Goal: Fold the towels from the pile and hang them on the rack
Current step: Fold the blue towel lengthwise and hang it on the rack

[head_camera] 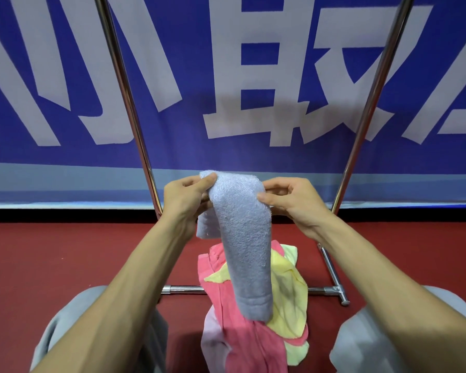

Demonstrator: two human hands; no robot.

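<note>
A folded light-blue towel (244, 238) hangs in the middle of the view, draped over at its top. My left hand (184, 200) pinches its upper left edge and my right hand (293, 201) pinches its upper right edge. The bar under the fold is hidden by the towel, so I cannot tell whether it rests on one. Below lies the pile: a pink towel (240, 337), a yellow towel (288, 294) and a pale lilac one (210, 335). The chrome rack's slanted uprights (127, 84) rise on both sides.
The rack's low crossbar (183, 289) and right foot (340, 294) lie on the red floor (65, 251). A blue banner with large white characters (253, 76) stands right behind the rack. My grey-trousered knees (388, 332) frame the pile.
</note>
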